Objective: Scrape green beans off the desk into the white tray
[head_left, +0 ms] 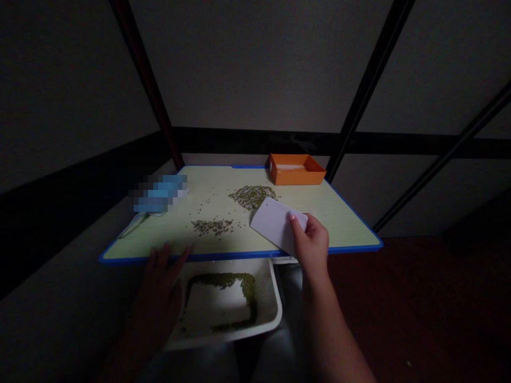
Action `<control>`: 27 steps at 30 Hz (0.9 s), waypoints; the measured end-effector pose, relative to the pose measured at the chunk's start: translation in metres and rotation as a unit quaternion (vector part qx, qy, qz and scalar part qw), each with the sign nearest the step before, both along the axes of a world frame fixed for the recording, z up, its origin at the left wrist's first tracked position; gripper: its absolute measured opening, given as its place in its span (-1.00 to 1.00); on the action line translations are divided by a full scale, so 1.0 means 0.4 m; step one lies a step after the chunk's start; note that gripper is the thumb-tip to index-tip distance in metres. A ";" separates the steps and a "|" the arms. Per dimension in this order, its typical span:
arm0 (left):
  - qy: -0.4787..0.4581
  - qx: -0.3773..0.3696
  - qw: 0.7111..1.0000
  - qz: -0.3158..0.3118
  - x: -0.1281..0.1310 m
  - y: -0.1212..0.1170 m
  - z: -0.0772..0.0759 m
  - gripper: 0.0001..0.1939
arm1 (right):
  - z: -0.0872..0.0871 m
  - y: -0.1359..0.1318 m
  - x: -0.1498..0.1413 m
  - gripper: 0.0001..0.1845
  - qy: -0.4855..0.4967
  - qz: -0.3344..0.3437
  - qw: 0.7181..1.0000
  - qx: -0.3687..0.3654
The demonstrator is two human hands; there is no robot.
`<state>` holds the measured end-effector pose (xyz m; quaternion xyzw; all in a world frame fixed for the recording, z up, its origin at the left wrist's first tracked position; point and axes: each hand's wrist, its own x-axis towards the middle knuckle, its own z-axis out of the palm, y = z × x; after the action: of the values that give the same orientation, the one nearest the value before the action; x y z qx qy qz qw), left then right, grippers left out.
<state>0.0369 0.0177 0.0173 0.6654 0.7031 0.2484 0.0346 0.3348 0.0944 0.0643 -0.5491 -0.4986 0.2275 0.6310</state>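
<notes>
My right hand (312, 242) grips a flat white scraper (273, 221) with a small hole near one corner, thumb on top. The scraper is tilted over the pale green tabletop (335, 221), its far edge close to a pile of small greenish-brown grains (251, 197). A smaller, looser patch of grains (213, 227) lies to the left, nearer the front. In shadow, my left hand (162, 284) has its fingers spread at the table's blue front edge. It is beside a white basin (278, 306), where green grains (249, 290) line the bottom's margins.
An orange open box (299, 177) stands at the back right of the table. On the left is a blue object (159, 194), blurred out, with a thin white cord. Grey panelled walls (255, 64) close in behind and to the left. The basin is below the front edge, above my legs.
</notes>
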 end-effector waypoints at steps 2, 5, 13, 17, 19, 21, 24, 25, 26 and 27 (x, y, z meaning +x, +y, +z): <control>-0.004 0.002 1.000 -0.001 -0.001 0.000 -0.002 -0.46 | -0.001 -0.005 -0.012 -0.63 -0.017 -0.001 1.000 0.014; -0.007 0.012 1.000 -0.008 -0.003 -0.002 -0.003 -0.46 | 0.001 -0.024 -0.035 -0.64 -0.056 -0.006 0.997 0.045; -0.008 -0.002 1.000 -0.008 -0.007 -0.002 -0.003 -0.46 | 0.006 -0.119 -0.127 -0.74 -0.373 0.057 0.873 0.309; -0.014 0.007 1.000 -0.011 -0.008 -0.004 -0.006 -0.46 | -0.013 -0.135 -0.162 -0.75 -0.429 0.052 0.843 0.320; -0.016 0.010 1.000 -0.005 -0.006 -0.005 -0.002 -0.47 | -0.023 -0.133 -0.170 -0.74 -0.444 0.037 0.838 0.316; -0.017 0.010 1.000 -0.002 -0.002 -0.005 0.002 -0.48 | -0.030 -0.130 -0.173 -0.72 -0.456 0.025 0.834 0.308; -0.018 0.016 1.000 -0.003 0.000 -0.001 0.005 -0.49 | -0.035 -0.126 -0.172 -0.70 -0.468 0.005 0.832 0.299; -0.018 0.018 1.000 -0.003 0.000 0.000 0.005 -0.49 | -0.036 -0.125 -0.170 -0.70 -0.469 -0.003 0.832 0.298; -0.018 0.020 1.000 -0.004 0.000 0.001 0.004 -0.49 | -0.036 -0.124 -0.168 -0.70 -0.470 -0.009 0.831 0.295; -0.018 0.020 1.000 -0.004 -0.001 0.002 0.004 -0.49 | -0.035 -0.124 -0.166 -0.70 -0.473 -0.010 0.831 0.291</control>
<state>0.0366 0.0186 0.0188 0.6642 0.6945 0.2743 0.0350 0.2683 0.0447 0.0501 -0.3853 -0.7739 -0.2223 0.4508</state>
